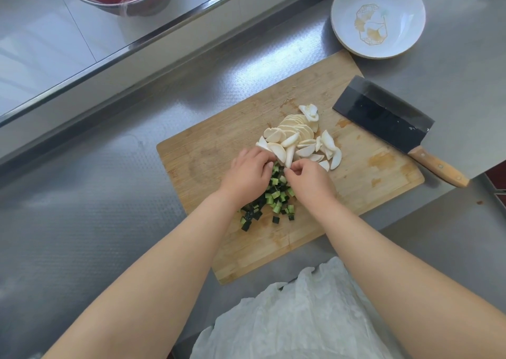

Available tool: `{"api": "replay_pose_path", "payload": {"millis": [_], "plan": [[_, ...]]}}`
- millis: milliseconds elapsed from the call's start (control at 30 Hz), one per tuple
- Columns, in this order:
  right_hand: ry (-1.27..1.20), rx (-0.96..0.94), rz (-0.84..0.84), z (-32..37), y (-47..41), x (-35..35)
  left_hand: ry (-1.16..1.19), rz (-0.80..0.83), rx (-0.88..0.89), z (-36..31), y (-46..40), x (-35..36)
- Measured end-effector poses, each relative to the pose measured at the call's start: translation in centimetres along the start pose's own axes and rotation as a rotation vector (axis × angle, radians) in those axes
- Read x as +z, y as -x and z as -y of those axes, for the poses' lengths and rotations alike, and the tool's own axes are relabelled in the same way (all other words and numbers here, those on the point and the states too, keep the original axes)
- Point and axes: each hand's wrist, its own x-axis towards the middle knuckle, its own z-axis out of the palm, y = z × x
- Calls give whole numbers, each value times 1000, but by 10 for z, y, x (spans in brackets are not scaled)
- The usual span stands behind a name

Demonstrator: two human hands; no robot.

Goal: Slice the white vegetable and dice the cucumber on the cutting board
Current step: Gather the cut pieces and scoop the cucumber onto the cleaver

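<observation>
I read the cutting as done: the cleaver [383,120] lies flat at the far edge of the cutting board [356,189], out of the way. My left hand [247,174] and right hand [308,179] cup the diced cucumber [276,200] beside the white vegetable slices [298,137], probably gathering it. Fingers curled; whether they grip pieces, I can't tell. The plate [377,16] waits on the desk [109,221].

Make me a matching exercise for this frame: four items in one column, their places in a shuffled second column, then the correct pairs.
1. cleaver
2. plate
3. cucumber dice
4. white slices

A. between the two hands, near side of the board
B. on the counter beyond the board's far right corner
C. middle of the board, beyond the fingers
D. right edge of the board, handle overhanging

Pairs: 1-D, 2-B, 3-A, 4-C
</observation>
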Motion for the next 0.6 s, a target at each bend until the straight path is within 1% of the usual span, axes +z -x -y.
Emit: {"api": "replay_pose_path", "payload": {"millis": [67, 133, 300, 467, 600], "plan": [[11, -15, 94, -1, 1, -3, -26, -1, 3, -1, 1, 1], [27, -50, 139, -3, 2, -5, -45, -16, 15, -2, 3, 4], [41, -105, 141, -6, 0, -10, -62, -29, 15, -3, 4, 8], [124, -157, 142, -6, 1, -6, -116, -15, 19, -7, -4, 8], [137, -160, 155, -9, 3, -2, -89, -15, 30, -5, 0, 9]]}}
